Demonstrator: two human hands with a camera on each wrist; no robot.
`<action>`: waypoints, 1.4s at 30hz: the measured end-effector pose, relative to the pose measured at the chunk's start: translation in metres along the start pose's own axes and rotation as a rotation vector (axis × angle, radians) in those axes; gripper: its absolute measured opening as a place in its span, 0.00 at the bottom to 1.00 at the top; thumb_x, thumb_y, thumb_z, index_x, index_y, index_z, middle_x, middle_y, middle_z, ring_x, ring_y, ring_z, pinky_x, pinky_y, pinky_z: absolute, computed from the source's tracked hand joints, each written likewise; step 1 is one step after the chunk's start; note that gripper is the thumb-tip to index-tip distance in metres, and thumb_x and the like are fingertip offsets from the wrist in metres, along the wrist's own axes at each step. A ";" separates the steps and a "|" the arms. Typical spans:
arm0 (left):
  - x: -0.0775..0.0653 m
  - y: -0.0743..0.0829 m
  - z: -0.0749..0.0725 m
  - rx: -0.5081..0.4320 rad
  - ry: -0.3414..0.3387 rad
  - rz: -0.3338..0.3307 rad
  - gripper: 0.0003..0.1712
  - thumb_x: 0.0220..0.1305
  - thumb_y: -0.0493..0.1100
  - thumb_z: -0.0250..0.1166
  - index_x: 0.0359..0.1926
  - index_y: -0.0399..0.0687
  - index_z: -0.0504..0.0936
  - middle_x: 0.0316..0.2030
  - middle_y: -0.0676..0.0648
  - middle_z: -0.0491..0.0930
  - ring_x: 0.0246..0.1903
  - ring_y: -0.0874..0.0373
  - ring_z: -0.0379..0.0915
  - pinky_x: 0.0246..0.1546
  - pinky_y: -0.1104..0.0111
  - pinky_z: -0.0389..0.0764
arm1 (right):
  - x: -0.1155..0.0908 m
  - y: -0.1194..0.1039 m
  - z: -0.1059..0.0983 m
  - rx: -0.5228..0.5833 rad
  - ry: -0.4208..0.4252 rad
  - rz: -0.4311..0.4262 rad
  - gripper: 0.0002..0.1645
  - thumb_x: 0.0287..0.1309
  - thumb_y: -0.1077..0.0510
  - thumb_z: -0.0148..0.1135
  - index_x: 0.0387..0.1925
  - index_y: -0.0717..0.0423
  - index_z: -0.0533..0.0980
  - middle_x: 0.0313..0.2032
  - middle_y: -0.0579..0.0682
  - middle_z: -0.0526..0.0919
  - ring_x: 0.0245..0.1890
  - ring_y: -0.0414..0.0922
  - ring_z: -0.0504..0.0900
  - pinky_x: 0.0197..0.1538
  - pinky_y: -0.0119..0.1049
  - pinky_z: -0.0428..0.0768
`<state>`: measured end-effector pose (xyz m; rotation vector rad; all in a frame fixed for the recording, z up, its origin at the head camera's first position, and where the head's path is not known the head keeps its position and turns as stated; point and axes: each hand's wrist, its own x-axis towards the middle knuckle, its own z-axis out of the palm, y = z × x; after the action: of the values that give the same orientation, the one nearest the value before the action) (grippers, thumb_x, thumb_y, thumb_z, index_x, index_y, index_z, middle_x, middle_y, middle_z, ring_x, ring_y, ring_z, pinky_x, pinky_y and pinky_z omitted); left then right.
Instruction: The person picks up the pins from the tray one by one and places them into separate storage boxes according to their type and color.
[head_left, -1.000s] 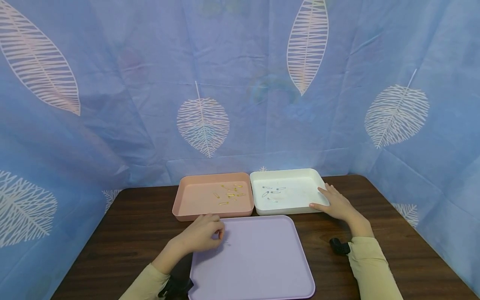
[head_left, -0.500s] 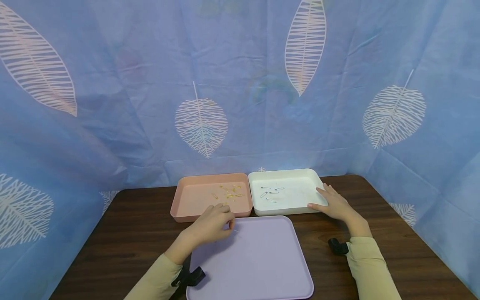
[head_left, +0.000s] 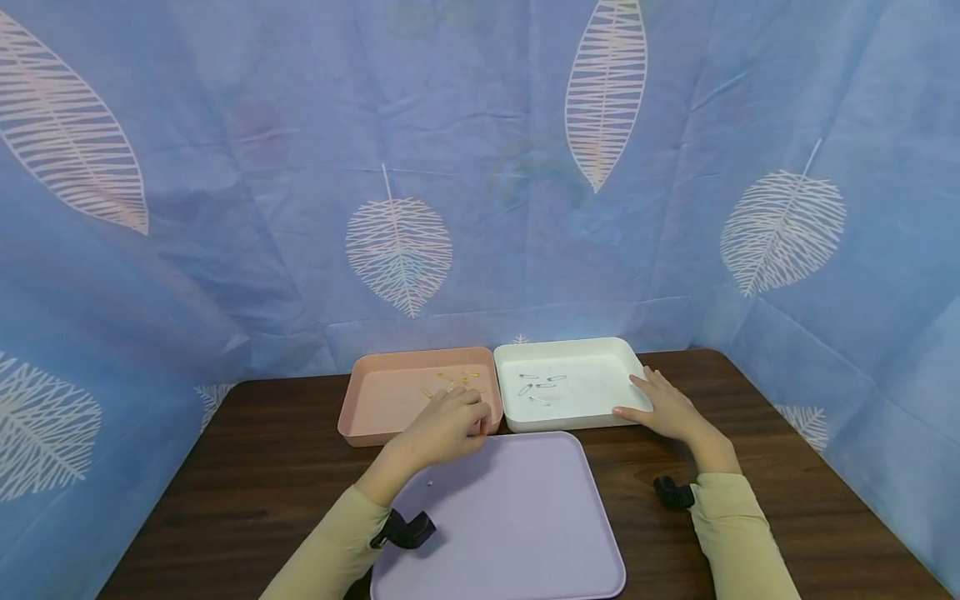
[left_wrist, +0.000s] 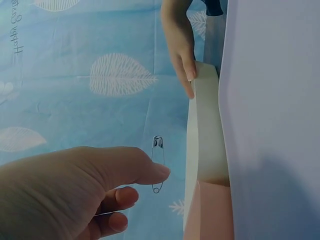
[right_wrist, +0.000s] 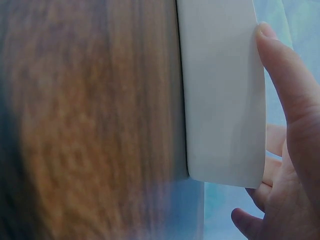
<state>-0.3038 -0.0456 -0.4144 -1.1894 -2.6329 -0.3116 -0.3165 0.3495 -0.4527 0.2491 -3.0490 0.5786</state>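
Note:
My left hand [head_left: 450,427] pinches a silver safety pin [left_wrist: 158,144] between thumb and fingers; its clasp end points up in the left wrist view. This hand is over the front edge of the pink tray [head_left: 375,404], covering some of the gold safety pins [head_left: 471,373] lying there. My right hand [head_left: 667,410] rests at the right end of the white tray [head_left: 600,387], fingers spread, thumb on the front rim in the right wrist view. Several silver safety pins [head_left: 540,401] lie in the white tray's left half.
A lilac tray [head_left: 525,525] lies in front of both trays, with one small shiny thing [head_left: 430,482] on it near my left wrist. All stand on a dark wood table [head_left: 247,467]. A blue leaf-print cloth [head_left: 487,250] hangs behind.
My left hand has moved from above the lilac tray, rightward and away from me, to the pink tray's front edge, uncovering the small shiny thing. My right hand has stayed on the white tray.

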 end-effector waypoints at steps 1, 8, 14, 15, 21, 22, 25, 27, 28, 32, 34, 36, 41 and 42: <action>0.002 0.001 0.000 0.001 0.002 0.004 0.10 0.56 0.42 0.67 0.25 0.62 0.75 0.28 0.60 0.67 0.32 0.63 0.61 0.35 0.69 0.62 | 0.000 0.000 0.000 0.002 0.000 -0.002 0.56 0.57 0.33 0.61 0.70 0.70 0.58 0.71 0.77 0.48 0.72 0.73 0.47 0.66 0.74 0.52; 0.017 0.007 -0.001 0.055 0.019 0.024 0.09 0.57 0.42 0.66 0.25 0.61 0.75 0.28 0.59 0.68 0.32 0.63 0.63 0.34 0.70 0.61 | 0.000 0.001 0.000 0.016 0.003 -0.010 0.56 0.57 0.33 0.61 0.70 0.69 0.58 0.72 0.76 0.47 0.72 0.72 0.46 0.66 0.74 0.51; 0.030 0.010 -0.002 0.053 0.017 0.026 0.07 0.57 0.42 0.66 0.27 0.60 0.76 0.28 0.58 0.70 0.33 0.61 0.64 0.33 0.70 0.62 | -0.002 0.000 0.000 0.027 -0.003 0.001 0.56 0.57 0.32 0.61 0.71 0.69 0.57 0.72 0.76 0.46 0.72 0.72 0.45 0.66 0.74 0.50; 0.032 0.010 -0.003 0.051 0.018 0.025 0.07 0.57 0.42 0.66 0.27 0.60 0.77 0.28 0.57 0.70 0.33 0.61 0.64 0.32 0.70 0.62 | -0.002 0.000 0.000 0.029 -0.006 0.003 0.56 0.57 0.32 0.61 0.71 0.69 0.57 0.72 0.76 0.46 0.72 0.72 0.45 0.66 0.75 0.50; 0.047 0.014 -0.007 0.007 0.001 0.025 0.06 0.59 0.42 0.65 0.29 0.60 0.76 0.30 0.55 0.73 0.31 0.61 0.63 0.33 0.69 0.61 | -0.001 0.001 0.000 0.035 -0.008 0.000 0.57 0.57 0.32 0.61 0.71 0.69 0.57 0.72 0.76 0.45 0.73 0.72 0.44 0.66 0.75 0.49; 0.050 0.015 -0.007 0.005 -0.001 0.030 0.06 0.59 0.42 0.64 0.29 0.59 0.76 0.31 0.54 0.74 0.31 0.61 0.63 0.33 0.69 0.62 | -0.001 0.002 0.000 0.035 -0.006 0.000 0.57 0.57 0.32 0.61 0.71 0.69 0.57 0.72 0.76 0.45 0.73 0.72 0.44 0.66 0.75 0.49; 0.060 0.016 -0.008 0.016 -0.002 0.054 0.04 0.61 0.42 0.64 0.30 0.58 0.77 0.31 0.54 0.74 0.31 0.61 0.62 0.35 0.69 0.63 | 0.000 0.003 0.001 0.030 -0.003 0.004 0.57 0.57 0.32 0.61 0.71 0.69 0.57 0.72 0.76 0.45 0.73 0.72 0.44 0.66 0.74 0.49; 0.067 0.017 -0.009 0.031 -0.001 0.067 0.04 0.60 0.43 0.64 0.31 0.58 0.77 0.31 0.55 0.73 0.31 0.60 0.62 0.35 0.70 0.64 | 0.000 0.003 0.001 0.026 -0.003 0.006 0.57 0.57 0.32 0.61 0.71 0.69 0.57 0.72 0.75 0.45 0.73 0.71 0.45 0.67 0.74 0.49; 0.071 0.018 -0.009 0.035 0.000 0.072 0.04 0.60 0.42 0.64 0.31 0.58 0.78 0.30 0.56 0.72 0.31 0.60 0.62 0.34 0.71 0.64 | 0.000 0.003 0.001 0.024 -0.004 0.006 0.57 0.57 0.31 0.61 0.71 0.69 0.57 0.72 0.75 0.45 0.73 0.71 0.45 0.67 0.74 0.49; 0.083 0.022 -0.010 0.029 -0.020 0.063 0.05 0.61 0.43 0.64 0.31 0.59 0.77 0.30 0.56 0.71 0.32 0.60 0.63 0.37 0.69 0.68 | -0.001 0.002 0.001 0.022 -0.003 0.007 0.57 0.57 0.32 0.61 0.71 0.69 0.57 0.72 0.76 0.46 0.73 0.72 0.45 0.67 0.73 0.50; 0.088 0.024 -0.009 0.026 -0.024 0.057 0.05 0.61 0.44 0.65 0.31 0.59 0.77 0.31 0.56 0.71 0.33 0.60 0.63 0.38 0.68 0.68 | -0.001 0.002 0.001 0.019 0.000 0.009 0.57 0.57 0.32 0.61 0.71 0.69 0.58 0.72 0.76 0.46 0.72 0.72 0.46 0.67 0.73 0.50; 0.094 0.025 -0.007 0.025 -0.028 0.049 0.05 0.61 0.44 0.65 0.30 0.60 0.76 0.31 0.57 0.71 0.33 0.60 0.63 0.38 0.68 0.67 | -0.001 0.001 0.001 0.014 0.002 0.010 0.57 0.57 0.32 0.61 0.70 0.69 0.58 0.72 0.76 0.46 0.72 0.72 0.46 0.67 0.73 0.51; 0.107 0.027 -0.001 0.020 -0.037 0.014 0.05 0.61 0.45 0.65 0.30 0.61 0.77 0.32 0.57 0.72 0.33 0.61 0.65 0.33 0.69 0.64 | -0.001 0.001 0.001 0.015 0.004 0.013 0.56 0.56 0.32 0.61 0.70 0.69 0.58 0.72 0.76 0.47 0.72 0.72 0.46 0.66 0.73 0.51; 0.110 0.028 0.001 0.018 -0.038 0.010 0.05 0.60 0.46 0.65 0.30 0.61 0.77 0.32 0.57 0.72 0.32 0.61 0.65 0.32 0.69 0.64 | -0.001 0.001 0.001 0.014 0.003 0.013 0.56 0.56 0.32 0.61 0.70 0.69 0.58 0.72 0.76 0.47 0.72 0.72 0.46 0.67 0.73 0.51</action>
<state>-0.3532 0.0500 -0.3798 -1.2140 -2.6556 -0.2653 -0.3158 0.3503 -0.4539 0.2289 -3.0469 0.6002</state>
